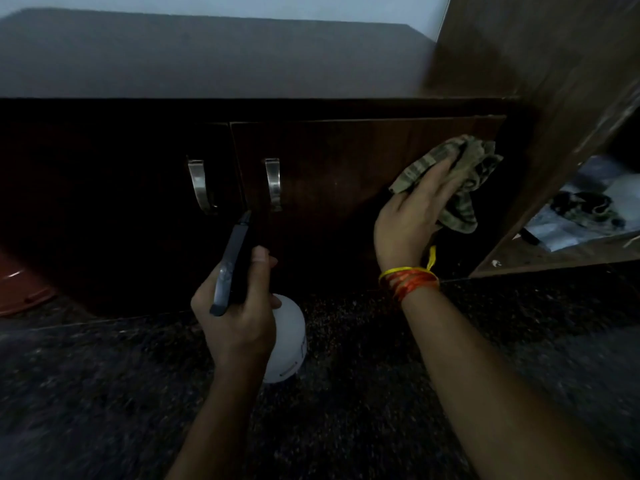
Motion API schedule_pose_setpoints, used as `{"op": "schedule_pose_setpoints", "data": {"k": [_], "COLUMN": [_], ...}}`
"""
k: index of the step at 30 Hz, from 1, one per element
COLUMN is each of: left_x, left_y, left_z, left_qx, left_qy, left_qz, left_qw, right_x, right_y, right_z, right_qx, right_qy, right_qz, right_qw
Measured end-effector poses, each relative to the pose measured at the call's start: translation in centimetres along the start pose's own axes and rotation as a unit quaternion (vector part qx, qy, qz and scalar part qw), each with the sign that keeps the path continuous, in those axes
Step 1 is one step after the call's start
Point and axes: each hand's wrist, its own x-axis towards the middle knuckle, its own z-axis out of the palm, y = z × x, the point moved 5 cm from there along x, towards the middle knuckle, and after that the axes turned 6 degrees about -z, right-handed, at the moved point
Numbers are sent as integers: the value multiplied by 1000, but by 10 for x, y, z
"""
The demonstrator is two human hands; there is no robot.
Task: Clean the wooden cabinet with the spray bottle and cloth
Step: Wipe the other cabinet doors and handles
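A low dark wooden cabinet (346, 161) with two doors and curved metal handles (273, 183) fills the middle of the view. My right hand (412, 216) presses a crumpled green-patterned cloth (460, 174) against the right door near its right edge. My left hand (239, 317) grips a spray bottle (287, 337) with a white body and a black trigger head, whose nozzle points at the gap between the two doors.
To the right stands a brown wooden unit (554, 81) with an open shelf holding papers and dark items (581, 209). A speckled dark stone floor (346, 427) lies below. A reddish-brown round object (20, 289) sits at the far left.
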Motion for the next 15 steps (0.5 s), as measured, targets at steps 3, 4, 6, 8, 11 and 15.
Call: {"op": "schedule_pose_setpoints", "data": {"k": [3,4,6,8,11,15], "left_x": [2,3,4,5,7,9], "left_y": [0,0,1,2,1,1], "left_z": [-4,-5,-6,-6,-10,-18], "left_qx": [-3,-5,-8,-16,-9,10], "left_qy": [8,10,14,18,24,28], "left_qz": [-2,-6,-10,-17,-10,12], "left_qw": [1000,1000,1000,1000,1000,999], "right_x": [0,-1,-5,-10,-20,-44], "right_y": [-22,-29,-41,-49,-64,-90], "right_z": [4,5,10,16,20,30], "right_qx": [-18,-21,-21,-2,36,80], "right_qy": [-19,-28,-50,-73,-77,-85], "right_qz": [-37,-57,-97,-116,-118,-145], "right_qw": [999,998,994,991,989,983]}}
